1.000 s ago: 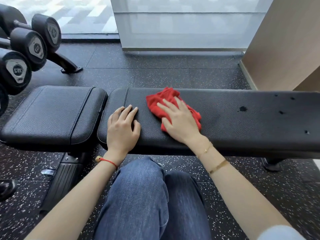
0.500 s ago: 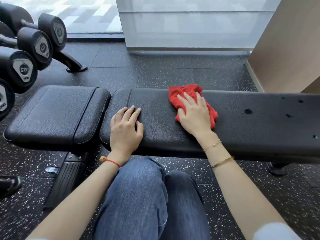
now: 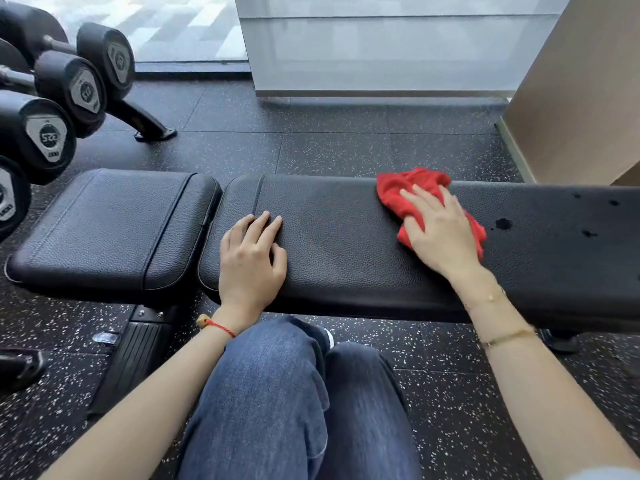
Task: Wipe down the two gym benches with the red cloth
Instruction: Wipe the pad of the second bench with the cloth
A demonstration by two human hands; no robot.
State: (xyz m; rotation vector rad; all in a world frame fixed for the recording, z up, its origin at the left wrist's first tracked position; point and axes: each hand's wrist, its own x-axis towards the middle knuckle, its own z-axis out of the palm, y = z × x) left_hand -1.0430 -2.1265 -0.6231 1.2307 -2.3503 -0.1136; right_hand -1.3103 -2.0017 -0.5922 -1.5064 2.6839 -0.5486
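Note:
A long black padded bench (image 3: pixel 346 244) lies across the middle of the view, with a shorter black seat pad (image 3: pixel 110 230) at its left end. My right hand (image 3: pixel 440 230) presses the crumpled red cloth (image 3: pixel 408 188) flat onto the long pad, fingers spread over it. Just right of the cloth are dark wet spots (image 3: pixel 504 223) on the pad. My left hand (image 3: pixel 251 258) rests flat on the left part of the long pad, holding nothing.
A rack of black dumbbells (image 3: pixel 48 133) stands at the left, its foot (image 3: pixel 152 129) on the speckled rubber floor. A glass panel (image 3: pixel 381 46) and a beige wall (image 3: pixel 581 98) stand behind the bench. My knees in jeans (image 3: pixel 294 393) are against the bench's near side.
My right hand has slid the red cloth to the right along the long pad, toward the dark spots. My left hand has stayed in place.

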